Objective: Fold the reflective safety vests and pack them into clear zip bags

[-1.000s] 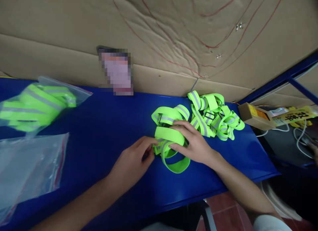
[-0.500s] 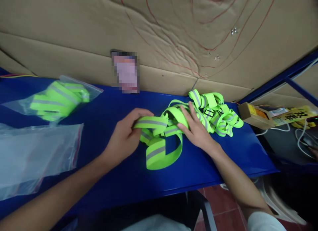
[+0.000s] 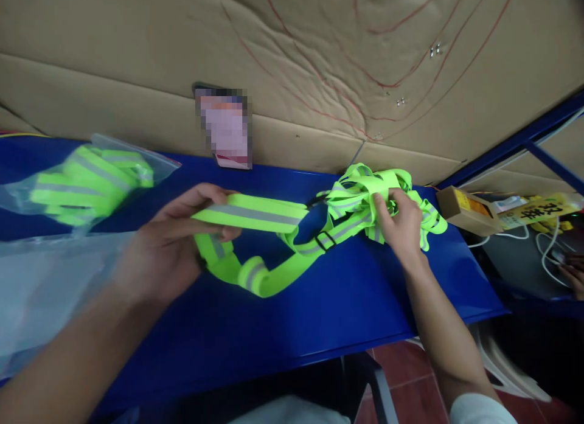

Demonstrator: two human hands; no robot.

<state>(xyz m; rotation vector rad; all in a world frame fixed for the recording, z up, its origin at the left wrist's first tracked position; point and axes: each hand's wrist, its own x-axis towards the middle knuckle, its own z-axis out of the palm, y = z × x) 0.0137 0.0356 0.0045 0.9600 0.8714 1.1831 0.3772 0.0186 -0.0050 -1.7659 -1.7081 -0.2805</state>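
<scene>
The blue worktop (image 3: 274,326) carried a tangled pile of neon bands (image 3: 360,187) at its far right. 1 reflective band (image 3: 255,214) stretched leftward from that pile, sagging onto the worktop between the 2 hands. The left hand (image 3: 168,247) was clamped on its free end, raised off the surface. The right hand (image 3: 401,220) was closed on the pile. Separating looked like the step in hand. Freeing the band would call for working its black buckle (image 3: 322,241) clear of the tangle.

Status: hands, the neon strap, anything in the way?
Left hand gripping one end of the neon strap, over blue table. Right hand clutching the strap pile. Strap runs between them; bagged straps far left, apart.
</scene>
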